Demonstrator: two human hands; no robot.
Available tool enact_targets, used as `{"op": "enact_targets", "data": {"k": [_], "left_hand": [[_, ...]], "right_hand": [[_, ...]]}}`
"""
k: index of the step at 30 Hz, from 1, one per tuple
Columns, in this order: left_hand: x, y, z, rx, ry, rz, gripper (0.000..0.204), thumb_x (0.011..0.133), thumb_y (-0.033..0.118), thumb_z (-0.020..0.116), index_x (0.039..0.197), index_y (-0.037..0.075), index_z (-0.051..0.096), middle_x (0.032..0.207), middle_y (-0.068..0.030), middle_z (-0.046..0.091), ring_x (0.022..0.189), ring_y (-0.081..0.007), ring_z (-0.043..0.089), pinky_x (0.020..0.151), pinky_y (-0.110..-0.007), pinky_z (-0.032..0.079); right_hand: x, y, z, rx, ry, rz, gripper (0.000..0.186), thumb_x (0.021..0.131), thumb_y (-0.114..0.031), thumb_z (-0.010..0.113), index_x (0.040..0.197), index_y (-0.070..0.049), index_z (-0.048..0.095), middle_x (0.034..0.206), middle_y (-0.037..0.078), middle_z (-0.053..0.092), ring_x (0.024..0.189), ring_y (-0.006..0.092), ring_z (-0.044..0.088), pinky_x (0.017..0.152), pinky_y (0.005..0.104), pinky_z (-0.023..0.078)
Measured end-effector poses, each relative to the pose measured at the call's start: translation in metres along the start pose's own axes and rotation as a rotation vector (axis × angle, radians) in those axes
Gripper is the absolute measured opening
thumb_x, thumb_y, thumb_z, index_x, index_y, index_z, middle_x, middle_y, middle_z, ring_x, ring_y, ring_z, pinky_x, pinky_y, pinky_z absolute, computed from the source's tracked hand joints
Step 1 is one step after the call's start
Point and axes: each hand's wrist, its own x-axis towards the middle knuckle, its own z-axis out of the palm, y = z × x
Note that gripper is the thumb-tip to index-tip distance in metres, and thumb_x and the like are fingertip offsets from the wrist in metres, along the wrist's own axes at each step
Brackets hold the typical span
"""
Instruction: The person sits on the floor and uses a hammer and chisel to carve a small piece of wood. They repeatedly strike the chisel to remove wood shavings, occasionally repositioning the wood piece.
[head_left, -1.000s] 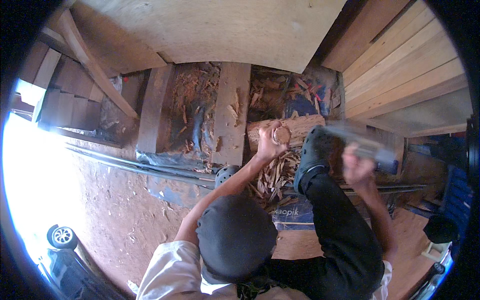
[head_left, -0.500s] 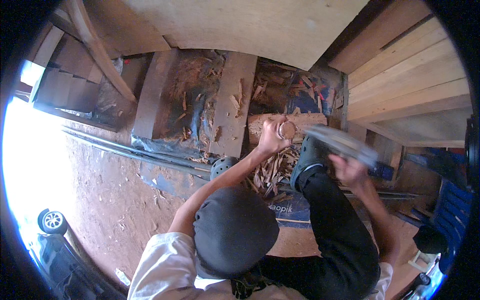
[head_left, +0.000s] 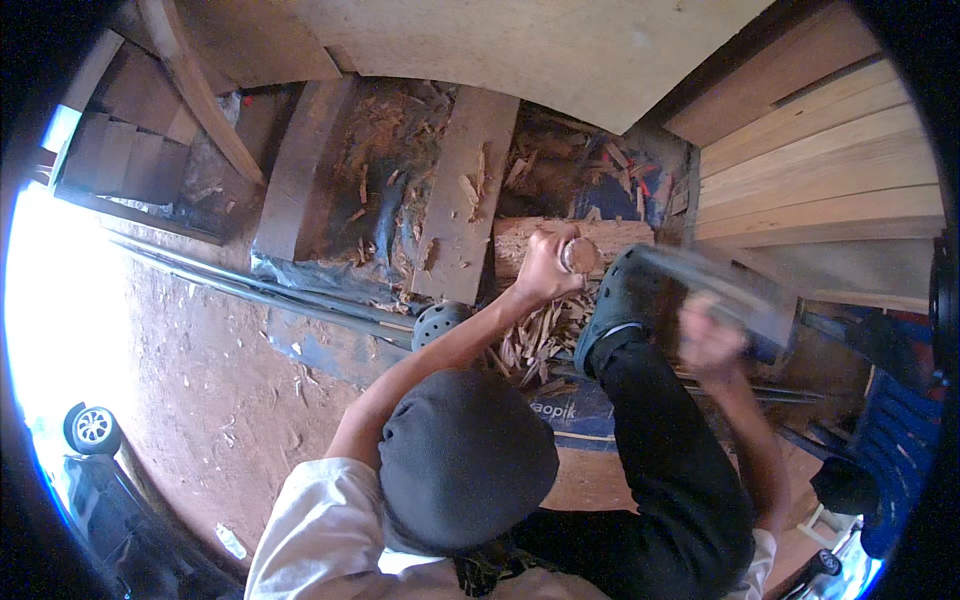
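My left hand (head_left: 545,268) is wrapped round a piece of wood with a round, pale, battered end (head_left: 580,256) facing up. Its lower part is hidden by my fingers, so I cannot tell whether it is a tool handle. Under and behind that hand lies a reddish log (head_left: 515,238) with a rough, chipped face. My right hand (head_left: 712,332), blurred by motion, is closed on a long, flat, greyish tool (head_left: 745,290), also smeared. The tool is apart from the round end, right of it. My green clog (head_left: 618,300) rests against the log's right part.
Wood chips (head_left: 540,345) are heaped between my feet. A wide plank (head_left: 465,200) lies left of the log, with shavings on it. Light boards (head_left: 810,170) are stacked at right, and a large pale panel (head_left: 520,45) spans the back. A blue plastic chair (head_left: 900,430) stands at right.
My right hand and the grey tool have moved a little to the right, away from the round wooden end. My left hand keeps its grip and place on the log.
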Motion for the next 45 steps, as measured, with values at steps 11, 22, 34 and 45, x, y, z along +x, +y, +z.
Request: {"op": "enact_targets", "data": {"k": [11, 22, 34, 45], "left_hand": [[0.007, 0.003, -0.003, -0.053, -0.03, -0.082, 0.031, 0.051, 0.01, 0.066, 0.077, -0.003, 0.055, 0.064, -0.0209, 0.055, 0.06, -0.0338, 0.057, 0.059, -0.037, 0.046], [0.002, -0.02, 0.006, 0.052, -0.009, -0.108, 0.039, 0.052, 0.023, 0.072, 0.083, 0.003, 0.06, 0.079, -0.0127, 0.061, 0.077, -0.0287, 0.058, 0.077, -0.037, 0.043], [0.004, -0.013, 0.001, 0.03, -0.069, -0.159, 0.049, 0.054, 0.027, 0.071, 0.093, 0.0, 0.061, 0.081, -0.0173, 0.062, 0.082, -0.0328, 0.056, 0.083, -0.038, 0.041], [0.056, -0.027, -0.011, -0.053, -0.159, -0.056, 0.013, 0.068, 0.011, 0.064, 0.066, 0.004, 0.053, 0.061, -0.0027, 0.056, 0.055, -0.0135, 0.052, 0.05, -0.03, 0.042]], "right_hand": [[-0.006, -0.015, -0.026, 0.462, 0.491, -0.458, 0.032, 0.093, -0.032, 0.046, 0.097, 0.0, 0.05, 0.066, 0.002, 0.046, 0.049, 0.0065, 0.038, 0.045, 0.0196, 0.03], [-0.001, 0.003, 0.012, 0.178, 0.164, -0.147, 0.03, 0.087, -0.028, 0.057, 0.093, 0.001, 0.055, 0.089, 0.017, 0.059, 0.076, 0.0277, 0.058, 0.064, 0.0383, 0.045], [0.004, 0.005, 0.02, 0.012, -0.04, -0.005, 0.039, 0.09, -0.029, 0.053, 0.107, 0.007, 0.053, 0.083, 0.022, 0.063, 0.078, 0.0371, 0.062, 0.068, 0.0444, 0.046], [0.009, 0.058, 0.072, 0.026, 0.113, 0.114, 0.045, 0.089, -0.037, 0.053, 0.107, 0.005, 0.054, 0.087, 0.026, 0.062, 0.084, 0.0421, 0.06, 0.073, 0.0444, 0.047]]}}
